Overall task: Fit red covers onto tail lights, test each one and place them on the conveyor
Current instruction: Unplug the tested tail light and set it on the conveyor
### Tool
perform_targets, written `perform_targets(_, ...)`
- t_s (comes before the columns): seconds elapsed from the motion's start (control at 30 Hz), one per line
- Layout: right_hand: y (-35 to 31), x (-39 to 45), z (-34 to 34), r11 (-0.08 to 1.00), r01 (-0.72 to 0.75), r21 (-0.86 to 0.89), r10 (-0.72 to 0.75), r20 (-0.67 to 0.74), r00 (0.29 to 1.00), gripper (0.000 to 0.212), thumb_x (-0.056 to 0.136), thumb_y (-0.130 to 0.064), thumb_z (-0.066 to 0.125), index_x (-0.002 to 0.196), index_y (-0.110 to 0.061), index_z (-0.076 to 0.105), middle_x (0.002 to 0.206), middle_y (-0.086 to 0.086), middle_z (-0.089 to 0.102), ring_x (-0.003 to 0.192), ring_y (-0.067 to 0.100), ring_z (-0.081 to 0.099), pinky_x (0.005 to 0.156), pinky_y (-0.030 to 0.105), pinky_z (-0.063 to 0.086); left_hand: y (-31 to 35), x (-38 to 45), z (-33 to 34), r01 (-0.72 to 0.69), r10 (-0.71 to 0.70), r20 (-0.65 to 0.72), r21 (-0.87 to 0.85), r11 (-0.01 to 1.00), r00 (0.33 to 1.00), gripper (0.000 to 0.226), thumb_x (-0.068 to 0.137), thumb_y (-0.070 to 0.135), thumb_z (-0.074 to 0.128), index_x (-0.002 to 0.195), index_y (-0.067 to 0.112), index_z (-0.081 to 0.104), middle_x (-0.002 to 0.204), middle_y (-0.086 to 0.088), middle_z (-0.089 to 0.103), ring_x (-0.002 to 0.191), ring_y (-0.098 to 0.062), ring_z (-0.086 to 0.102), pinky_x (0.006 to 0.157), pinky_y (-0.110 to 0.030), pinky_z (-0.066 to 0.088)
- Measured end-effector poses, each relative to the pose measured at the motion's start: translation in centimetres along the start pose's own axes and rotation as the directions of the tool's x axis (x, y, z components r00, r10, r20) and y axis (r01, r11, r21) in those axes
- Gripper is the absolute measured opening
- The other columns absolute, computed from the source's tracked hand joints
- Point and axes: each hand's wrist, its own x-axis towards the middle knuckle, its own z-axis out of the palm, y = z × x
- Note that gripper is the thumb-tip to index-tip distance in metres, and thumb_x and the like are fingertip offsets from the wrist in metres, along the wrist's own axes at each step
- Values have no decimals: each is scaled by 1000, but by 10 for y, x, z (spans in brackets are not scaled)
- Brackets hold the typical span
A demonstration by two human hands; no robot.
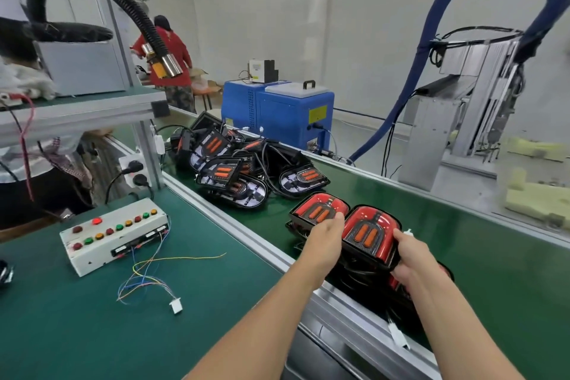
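Head view is showing both hands reaching over the aluminium rail onto the green conveyor. Left hand is lying with fingers extended along the left edge of a red-covered tail light, fingertips touching the neighbouring red-covered tail light just beside it. Right hand is gripping the nearer light at its right lower edge, fingers curling under the black housing. Both covered lights are sitting on the belt, close to the near rail, side by side and touching. Further along the belt, a pile of uncovered tail lights with black cables is lying well apart from them. On the green bench to the left, a white test box with coloured buttons is standing, one red lamp glowing, loose wires ending in a white connector.
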Motion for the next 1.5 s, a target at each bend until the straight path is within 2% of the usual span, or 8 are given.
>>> perform_targets(0.23,16,6,6,945,192,-264,-252,-214,944,32,97,-17,51,124,0,54,89,11,60,70,25,54,68,39,47,-1,-6,1,-88,87,9,122,989,996,63,106,58,25,153,21,45,158,2,45,144,-15,39,117,-36,29)
perform_targets(0.47,25,2,2,746,370,-554,-512,-122,851,71,99,-21,53,158,-10,15,159,16,35,145,35,35,118,51,32,-7,-6,0,-99,93,49,161,982,995,63,104,62,25,148,24,51,148,7,52,139,-12,41,114,-34,30)
perform_targets(0.63,29,3,-4,569,400,-718,-585,-13,811,67,101,-34,53,156,-6,27,166,11,11,152,34,19,123,53,21,-10,-7,-2,-129,123,43,180,975,992,61,104,62,25,141,25,57,128,17,58,124,-5,46,107,-30,33)
perform_targets(0.8,21,15,-10,304,345,-888,-570,120,813,68,105,-52,33,154,-4,36,162,17,32,154,33,17,125,54,10,-10,-10,-3,-138,131,47,200,970,990,44,104,63,25,101,38,61,97,25,56,89,13,48,84,-19,36)
perform_targets(0.97,19,19,-14,317,313,-895,-471,138,871,79,100,-66,12,161,-16,20,167,6,21,156,29,11,122,58,-1,-10,-15,-7,-170,163,54,196,966,985,42,104,63,25,103,42,61,98,27,59,91,21,47,85,-16,35)
perform_targets(1.13,13,11,-18,346,315,-884,-524,96,846,78,100,-66,9,161,-20,18,169,5,12,156,30,3,121,60,-6,-12,-22,-18,-180,173,62,159,971,983,63,103,66,23,145,31,53,149,14,51,127,3,39,111,-29,30)
perform_targets(1.33,14,-38,19,258,595,-761,-775,204,598,70,104,-56,24,156,-10,32,167,6,21,156,23,6,126,48,-1,-14,-35,-53,-217,227,-73,117,969,971,52,106,61,24,134,37,60,142,14,55,133,-3,44,106,-28,31)
perform_targets(1.5,58,-98,111,260,870,-420,-732,502,461,46,105,-38,43,139,-11,57,144,2,57,141,16,43,118,32,30,-23,-54,-112,-198,217,-276,94,976,936,45,109,50,30,128,29,65,132,0,64,122,-7,53,107,-30,39)
